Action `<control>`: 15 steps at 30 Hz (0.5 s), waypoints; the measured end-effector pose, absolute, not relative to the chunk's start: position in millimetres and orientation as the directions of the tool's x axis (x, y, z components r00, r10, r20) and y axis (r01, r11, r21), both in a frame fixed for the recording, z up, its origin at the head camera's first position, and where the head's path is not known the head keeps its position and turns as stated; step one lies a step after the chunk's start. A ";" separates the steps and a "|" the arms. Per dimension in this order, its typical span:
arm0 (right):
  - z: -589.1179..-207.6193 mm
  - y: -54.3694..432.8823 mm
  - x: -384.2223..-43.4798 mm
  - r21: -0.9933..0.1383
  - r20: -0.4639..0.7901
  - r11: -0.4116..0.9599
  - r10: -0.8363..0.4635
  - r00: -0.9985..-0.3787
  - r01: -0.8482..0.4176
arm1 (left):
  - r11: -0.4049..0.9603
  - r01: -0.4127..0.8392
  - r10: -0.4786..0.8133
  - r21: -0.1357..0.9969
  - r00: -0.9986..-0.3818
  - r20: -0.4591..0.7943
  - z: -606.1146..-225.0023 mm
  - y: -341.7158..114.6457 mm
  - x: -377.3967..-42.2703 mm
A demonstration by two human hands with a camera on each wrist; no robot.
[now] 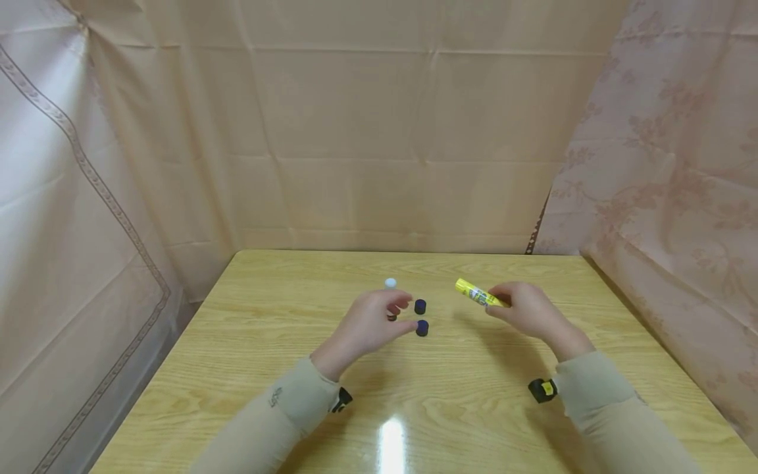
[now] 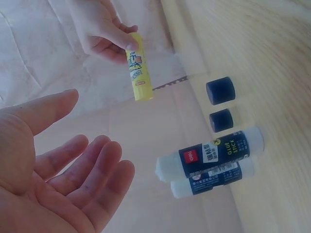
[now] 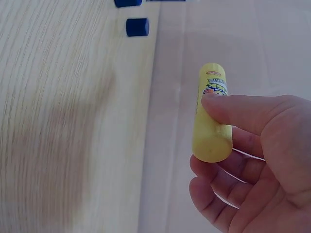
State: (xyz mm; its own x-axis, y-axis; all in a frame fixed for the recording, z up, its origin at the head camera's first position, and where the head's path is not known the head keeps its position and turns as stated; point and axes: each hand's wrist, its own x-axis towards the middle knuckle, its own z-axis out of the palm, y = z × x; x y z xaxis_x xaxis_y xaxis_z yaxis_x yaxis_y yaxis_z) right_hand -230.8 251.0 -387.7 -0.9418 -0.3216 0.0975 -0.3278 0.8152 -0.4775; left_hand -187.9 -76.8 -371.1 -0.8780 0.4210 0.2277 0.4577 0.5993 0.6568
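Observation:
A yellow glue stick point(image 1: 478, 293) is pinched between the thumb and fingers of my right hand point(image 1: 526, 311), raised above the table. Its cap end points up and left in the head view. My left hand point(image 1: 373, 322) hovers with parted, loosely bent fingers and holds nothing. Close by it, two uncapped dark blue glue sticks, a nearer one point(image 2: 214, 154) and a farther one point(image 2: 216, 178), stand upright with white glue showing; in the head view the left hand mostly hides them. Two dark blue caps point(image 1: 420, 307) point(image 2: 221, 91) rest on the table right of the left fingertips.
The wood-grain table point(image 1: 266, 368) has its far edge against a beige cloth curtain point(image 1: 355, 145). Further cloth hangs at the left point(image 1: 71, 263) and at the right point(image 1: 675, 197). A bright light reflection lies near the table's front.

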 end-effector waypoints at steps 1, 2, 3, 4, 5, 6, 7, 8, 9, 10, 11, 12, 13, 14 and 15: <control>-386.2 248.8 -229.3 -0.475 0.106 0.813 -0.326 -0.940 -0.335 | 0.595 0.462 0.421 0.657 -0.876 0.234 -370.5 -77.5 -187.5; -384.8 246.6 -227.9 -0.471 0.116 0.812 -0.332 -0.936 -0.346 | 0.594 0.466 0.422 0.656 -0.875 0.239 -369.5 -78.3 -186.9; -383.3 244.5 -226.3 -0.470 0.123 0.809 -0.337 -0.933 -0.354 | 0.597 0.466 0.421 0.653 -0.875 0.239 -368.8 -79.1 -186.3; -381.8 242.2 -224.7 -0.466 0.133 0.806 -0.344 -0.930 -0.365 | 0.598 0.467 0.422 0.651 -0.874 0.240 -368.0 -79.8 -185.8; -380.5 240.0 -223.3 -0.463 0.143 0.803 -0.351 -0.925 -0.376 | 0.600 0.469 0.423 0.649 -0.874 0.240 -367.3 -80.6 -185.5; -379.2 237.8 -222.0 -0.457 0.154 0.800 -0.359 -0.921 -0.389 | 0.600 0.470 0.423 0.648 -0.873 0.242 -366.7 -81.5 -185.4; -377.9 235.7 -220.5 -0.453 0.163 0.797 -0.366 -0.916 -0.399 | 0.602 0.471 0.423 0.645 -0.873 0.242 -366.4 -82.4 -185.5; -376.9 233.8 -219.5 -0.448 0.171 0.794 -0.374 -0.912 -0.410 | 0.606 0.470 0.423 0.641 -0.874 0.241 -365.9 -83.4 -185.3; -376.0 232.1 -218.6 -0.445 0.176 0.793 -0.379 -0.908 -0.417 | 0.609 0.470 0.421 0.639 -0.874 0.241 -365.8 -84.3 -185.4; -375.4 230.4 -217.9 -0.438 0.183 0.792 -0.386 -0.904 -0.427 | 0.610 0.473 0.421 0.636 -0.873 0.245 -365.7 -85.3 -185.8; -374.8 229.1 -217.2 -0.433 0.187 0.791 -0.391 -0.901 -0.433 | 0.610 0.473 0.420 0.636 -0.873 0.247 -365.7 -86.3 -186.0; -374.2 228.2 -216.6 -0.432 0.186 0.790 -0.395 -0.899 -0.436 | 0.612 0.475 0.419 0.632 -0.873 0.250 -366.0 -87.1 -186.3; -373.8 227.4 -216.1 -0.432 0.185 0.788 -0.398 -0.898 -0.438 | 0.615 0.473 0.418 0.631 -0.874 0.249 -366.2 -88.0 -186.5; -373.6 226.9 -215.8 -0.431 0.183 0.788 -0.402 -0.897 -0.440 | 0.616 0.473 0.417 0.631 -0.874 0.248 -366.2 -88.7 -186.6; -373.4 226.5 -215.4 -0.432 0.181 0.787 -0.403 -0.897 -0.441 | 0.615 0.473 0.417 0.631 -0.874 0.249 -366.6 -89.3 -186.9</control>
State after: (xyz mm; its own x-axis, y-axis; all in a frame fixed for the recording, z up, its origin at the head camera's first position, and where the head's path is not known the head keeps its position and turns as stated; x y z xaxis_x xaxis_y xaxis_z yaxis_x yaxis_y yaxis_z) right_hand -215.4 226.5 -373.4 -0.8970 -0.4031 0.1812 -0.4408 0.7868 -0.4320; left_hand -186.9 -89.3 -366.6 -0.8742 0.4170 0.2486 0.4728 0.6149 0.6311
